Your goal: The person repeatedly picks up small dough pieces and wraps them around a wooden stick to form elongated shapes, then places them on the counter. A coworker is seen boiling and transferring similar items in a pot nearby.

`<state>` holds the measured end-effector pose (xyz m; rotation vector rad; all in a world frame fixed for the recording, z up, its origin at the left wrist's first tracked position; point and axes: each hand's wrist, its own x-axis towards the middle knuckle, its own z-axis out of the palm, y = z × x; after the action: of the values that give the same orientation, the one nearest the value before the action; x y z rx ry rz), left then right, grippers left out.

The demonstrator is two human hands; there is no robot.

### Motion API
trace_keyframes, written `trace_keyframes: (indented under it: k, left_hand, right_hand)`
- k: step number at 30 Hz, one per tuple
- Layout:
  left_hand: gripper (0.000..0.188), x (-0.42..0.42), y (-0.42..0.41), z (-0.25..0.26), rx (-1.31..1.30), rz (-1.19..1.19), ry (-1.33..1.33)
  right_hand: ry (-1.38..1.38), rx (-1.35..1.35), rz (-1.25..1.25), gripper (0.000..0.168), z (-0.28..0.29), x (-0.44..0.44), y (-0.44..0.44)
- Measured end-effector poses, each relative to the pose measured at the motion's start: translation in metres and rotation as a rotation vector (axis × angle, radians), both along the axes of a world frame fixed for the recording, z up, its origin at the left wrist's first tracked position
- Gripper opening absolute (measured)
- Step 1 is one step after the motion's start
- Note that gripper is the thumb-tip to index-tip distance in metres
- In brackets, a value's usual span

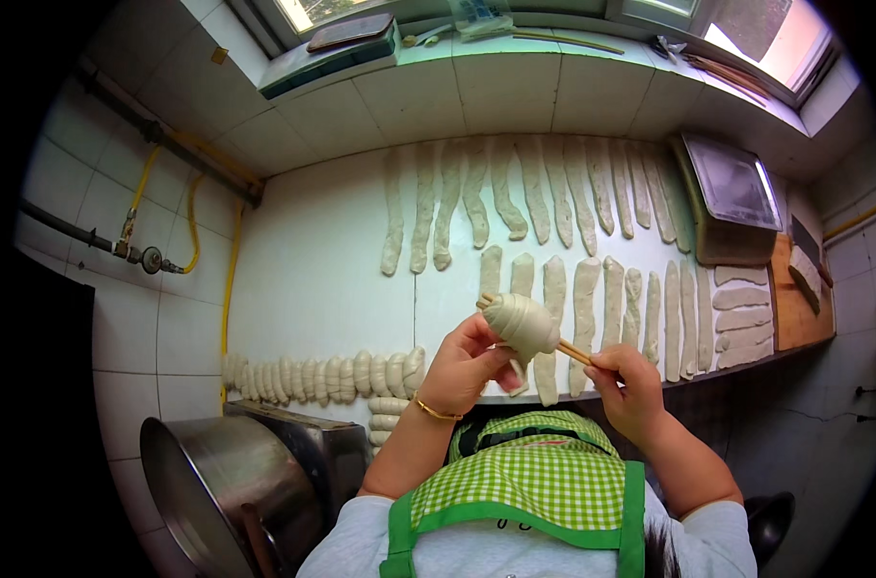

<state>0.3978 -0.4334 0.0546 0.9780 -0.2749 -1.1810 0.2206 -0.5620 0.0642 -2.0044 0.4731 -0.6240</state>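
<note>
A roll of pale dough [521, 323] is wound in layers around a pair of wooden chopsticks [573, 352], held up over the table's front edge. My left hand [474, 359] supports the dough from below, its fingers against the roll and a hanging dough end. The right hand [628, 386] pinches the chopsticks' other ends between thumb and fingers. Behind the roll, flat dough strips [584, 289] lie side by side on the white tabletop [322, 289]. To the left, several wound dough rolls [329, 379] sit in a tight row.
A second row of long strips [506, 191] lies near the tiled wall. At right stand a metal-topped container [734, 195] and a wooden board [799, 325] with a dough slab [805, 278] and a knife [806, 242]. A large steel pot [228, 462] is at lower left, below a gas valve [151, 260].
</note>
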Motion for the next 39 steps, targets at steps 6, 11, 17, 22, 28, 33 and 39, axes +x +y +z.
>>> trace_keyframes:
  k: [6,11,17,22,28,33,39]
  left_hand:
    - [0.012,0.0,0.0,-0.006,-0.026,0.039,-0.203]
    - [0.013,-0.001,-0.006,0.007,-0.001,-0.067,-0.206]
    - [0.018,-0.011,-0.003,-0.008,0.016,0.064,0.354]
    - [0.022,-0.032,-0.003,-0.008,0.018,0.24,-0.049]
    - [0.023,-0.022,0.001,-0.013,-0.148,0.235,-0.348]
    - [0.026,-0.011,-0.012,-0.007,0.024,-0.007,-0.332]
    - [0.04,-0.017,-0.028,-0.019,-0.081,0.015,-0.202]
  right_hand:
    - [0.253,1.017,0.042,0.008,0.024,-0.001,-0.001]
    - [0.112,0.009,-0.02,0.013,0.005,-0.002,0.002]
    - [0.298,0.086,-0.07,0.011,0.02,0.002,0.011]
    - [0.146,-0.312,-0.016,0.008,0.009,0.002,0.003]
    - [0.283,1.345,0.274,0.015,0.019,-0.014,-0.005]
    - [0.239,0.944,-0.025,0.016,0.003,-0.007,0.01]
    - [-0.023,-0.008,-0.265,0.021,-0.003,0.002,0.004]
